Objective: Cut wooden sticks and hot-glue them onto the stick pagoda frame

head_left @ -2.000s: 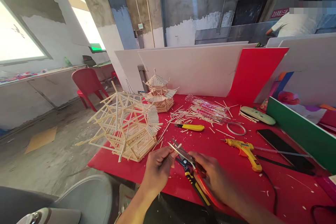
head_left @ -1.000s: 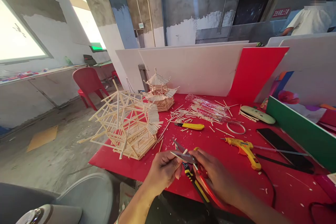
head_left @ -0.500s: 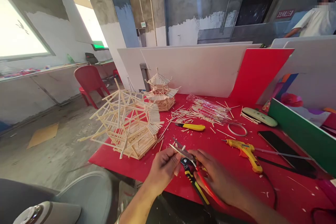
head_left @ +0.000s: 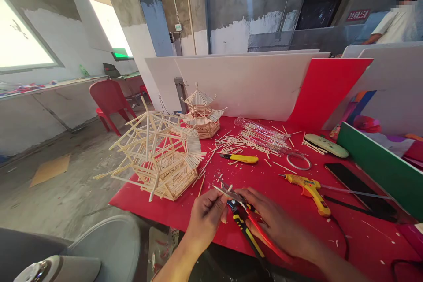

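Note:
My left hand (head_left: 207,211) pinches a short thin wooden stick (head_left: 230,188) at the front of the red table. My right hand (head_left: 267,216) is closed around a red-handled tool with slim metal jaws (head_left: 261,229); scissors or pliers, I cannot tell which. The jaws lie at the stick, beside my left fingertips. Beneath my hands rest black-and-yellow pliers (head_left: 243,227). An unfinished pavilion frame of sticks (head_left: 161,154) stands to the left of my hands, with a smaller roofed stick pavilion (head_left: 201,114) behind it.
A yellow utility knife (head_left: 243,158) and loose sticks (head_left: 234,143) lie beyond my hands. To the right are a yellow glue gun (head_left: 307,188), a phone (head_left: 357,187), a clear coil (head_left: 299,161) and a green board (head_left: 380,169). White panels (head_left: 244,86) stand behind; a person (head_left: 398,24) is farther back.
The view has shifted slightly. Both hands keep nearly the same pose, with the stick still at the tool's jaws.

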A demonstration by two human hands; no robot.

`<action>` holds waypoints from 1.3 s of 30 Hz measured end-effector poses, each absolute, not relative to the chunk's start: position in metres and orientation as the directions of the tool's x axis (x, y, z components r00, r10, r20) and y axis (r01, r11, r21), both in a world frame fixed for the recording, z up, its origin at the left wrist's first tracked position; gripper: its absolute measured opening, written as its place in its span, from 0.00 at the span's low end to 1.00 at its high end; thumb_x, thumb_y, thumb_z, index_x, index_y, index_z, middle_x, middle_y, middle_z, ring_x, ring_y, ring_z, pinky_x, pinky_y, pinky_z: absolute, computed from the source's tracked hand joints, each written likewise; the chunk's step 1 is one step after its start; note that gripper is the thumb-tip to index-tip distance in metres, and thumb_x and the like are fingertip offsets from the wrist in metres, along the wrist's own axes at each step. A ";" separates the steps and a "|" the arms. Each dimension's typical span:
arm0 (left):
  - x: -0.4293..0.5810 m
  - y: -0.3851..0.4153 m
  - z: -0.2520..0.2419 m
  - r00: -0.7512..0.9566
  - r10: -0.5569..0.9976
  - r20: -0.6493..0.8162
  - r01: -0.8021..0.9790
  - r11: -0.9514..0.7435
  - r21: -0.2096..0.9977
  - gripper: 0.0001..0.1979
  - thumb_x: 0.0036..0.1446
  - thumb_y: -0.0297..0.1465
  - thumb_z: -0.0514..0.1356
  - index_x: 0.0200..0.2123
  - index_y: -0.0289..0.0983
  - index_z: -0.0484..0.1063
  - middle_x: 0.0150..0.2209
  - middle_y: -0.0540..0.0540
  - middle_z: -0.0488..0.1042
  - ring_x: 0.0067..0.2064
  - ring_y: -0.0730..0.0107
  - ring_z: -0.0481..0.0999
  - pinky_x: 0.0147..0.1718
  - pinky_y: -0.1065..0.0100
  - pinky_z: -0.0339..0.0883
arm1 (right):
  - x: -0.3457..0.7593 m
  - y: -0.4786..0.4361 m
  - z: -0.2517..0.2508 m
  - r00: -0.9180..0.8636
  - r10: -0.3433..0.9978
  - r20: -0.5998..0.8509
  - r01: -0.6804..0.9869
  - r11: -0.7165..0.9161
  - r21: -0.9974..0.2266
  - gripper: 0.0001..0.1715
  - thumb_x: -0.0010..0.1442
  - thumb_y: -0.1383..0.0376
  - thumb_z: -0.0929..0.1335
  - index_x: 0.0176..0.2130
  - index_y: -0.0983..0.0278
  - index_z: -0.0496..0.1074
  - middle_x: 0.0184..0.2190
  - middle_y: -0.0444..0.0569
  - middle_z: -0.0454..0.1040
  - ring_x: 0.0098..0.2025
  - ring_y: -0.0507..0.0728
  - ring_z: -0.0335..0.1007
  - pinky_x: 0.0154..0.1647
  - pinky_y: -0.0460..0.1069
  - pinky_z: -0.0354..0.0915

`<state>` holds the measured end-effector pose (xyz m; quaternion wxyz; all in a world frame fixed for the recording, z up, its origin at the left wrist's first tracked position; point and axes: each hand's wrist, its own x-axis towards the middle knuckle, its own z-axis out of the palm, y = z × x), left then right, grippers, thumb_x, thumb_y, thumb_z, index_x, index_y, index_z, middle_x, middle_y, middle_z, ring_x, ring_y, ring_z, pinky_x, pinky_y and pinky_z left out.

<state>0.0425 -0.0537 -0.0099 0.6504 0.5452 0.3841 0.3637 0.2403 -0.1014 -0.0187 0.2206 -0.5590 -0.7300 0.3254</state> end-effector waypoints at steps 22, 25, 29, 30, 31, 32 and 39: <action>0.026 -0.050 -0.035 0.302 0.931 -0.205 -0.016 0.219 0.976 0.18 0.57 0.45 0.60 0.36 0.34 0.73 0.17 0.56 0.65 0.13 0.82 0.53 0.14 0.75 0.44 | 0.269 -0.046 -0.052 0.105 0.994 0.016 0.977 -0.100 -0.191 0.31 0.56 0.64 0.69 0.58 0.67 0.68 0.47 0.63 0.72 0.52 0.71 0.67 0.51 0.64 0.62; 0.024 -0.048 -0.038 0.286 0.950 -0.125 0.074 0.108 0.991 0.17 0.58 0.44 0.60 0.31 0.35 0.74 0.17 0.54 0.64 0.18 0.78 0.59 0.18 0.74 0.51 | 0.264 -0.051 -0.037 0.053 0.997 0.064 0.980 -0.040 -0.194 0.24 0.62 0.64 0.64 0.56 0.65 0.70 0.51 0.62 0.71 0.54 0.68 0.66 0.53 0.62 0.62; 0.020 -0.045 -0.044 0.261 0.965 -0.023 0.165 -0.021 0.986 0.16 0.59 0.42 0.59 0.31 0.35 0.76 0.22 0.51 0.67 0.26 0.72 0.66 0.25 0.73 0.58 | 0.244 -0.078 -0.030 -0.173 0.984 -0.040 0.916 0.146 -0.374 0.21 0.63 0.55 0.64 0.53 0.59 0.73 0.46 0.55 0.74 0.48 0.64 0.71 0.48 0.57 0.67; 0.019 -0.045 -0.045 0.255 0.967 -0.013 0.185 -0.036 0.982 0.15 0.59 0.41 0.59 0.31 0.35 0.77 0.23 0.51 0.68 0.26 0.71 0.66 0.25 0.73 0.59 | 0.237 -0.088 -0.033 -0.197 0.978 -0.063 0.906 0.157 -0.392 0.26 0.58 0.53 0.69 0.54 0.58 0.72 0.48 0.55 0.74 0.50 0.66 0.70 0.50 0.59 0.67; 0.017 -0.044 -0.045 0.249 0.968 -0.005 0.205 -0.048 0.978 0.15 0.60 0.41 0.59 0.32 0.35 0.77 0.23 0.51 0.68 0.26 0.71 0.66 0.25 0.73 0.58 | 0.230 -0.097 -0.037 -0.192 0.979 -0.070 0.913 0.152 -0.379 0.34 0.52 0.53 0.73 0.57 0.57 0.70 0.51 0.56 0.72 0.54 0.69 0.67 0.52 0.62 0.66; 0.016 -0.044 -0.045 0.244 0.970 0.002 0.221 -0.057 0.974 0.15 0.60 0.41 0.59 0.32 0.36 0.78 0.23 0.51 0.68 0.26 0.71 0.66 0.25 0.73 0.58 | 0.223 -0.106 -0.041 -0.171 0.983 -0.070 0.927 0.136 -0.350 0.42 0.48 0.54 0.75 0.60 0.57 0.67 0.54 0.58 0.70 0.58 0.71 0.64 0.55 0.64 0.64; 0.011 -0.042 -0.041 0.215 0.975 -0.056 0.167 0.019 0.986 0.14 0.58 0.41 0.60 0.34 0.35 0.78 0.20 0.51 0.69 0.23 0.73 0.66 0.22 0.73 0.57 | 0.209 -0.115 -0.040 -0.014 0.959 -0.282 0.970 -0.056 -0.237 0.62 0.41 0.52 0.79 0.66 0.70 0.57 0.63 0.73 0.58 0.65 0.79 0.52 0.59 0.67 0.60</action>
